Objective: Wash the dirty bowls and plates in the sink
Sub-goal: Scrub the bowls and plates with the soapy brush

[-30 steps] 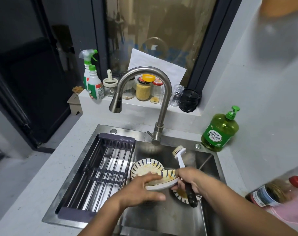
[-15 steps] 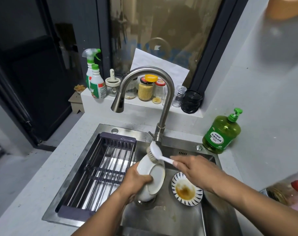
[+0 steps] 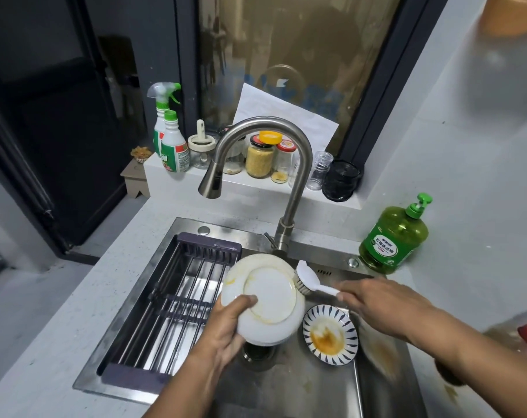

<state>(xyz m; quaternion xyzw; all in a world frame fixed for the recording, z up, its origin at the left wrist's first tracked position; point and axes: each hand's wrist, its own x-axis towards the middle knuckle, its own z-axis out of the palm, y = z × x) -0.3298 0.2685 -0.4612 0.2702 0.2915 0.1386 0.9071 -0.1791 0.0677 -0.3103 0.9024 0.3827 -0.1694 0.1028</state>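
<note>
The left hand (image 3: pixel 226 330) holds a white bowl (image 3: pixel 263 298) over the steel sink (image 3: pixel 286 384), with its thumb curled over the bowl's near edge. The bowl is tipped up so its round bottom faces the camera, and yellow smears run around the bottom ring. The right hand (image 3: pixel 373 306) grips the handle of a white dish brush (image 3: pixel 309 280). The brush's bristles touch the right edge of the bowl, just beside the faucet (image 3: pixel 286 188) base. Down in the sink, below the right hand and just to the right of the bowl, lies a small plate with blue stripes (image 3: pixel 330 334). It has an orange-brown stain in the middle. A dark drying rack (image 3: pixel 177 306) sits across the left part of the sink, next to the left hand. A green bottle of dish soap (image 3: pixel 394 236) stands on the white surface (image 3: pixel 63 321) behind the sink on the right, well apart from both hands. On the ledge by the window stand a spray bottle (image 3: pixel 167 131) and some glass jars (image 3: pixel 260 159).
</note>
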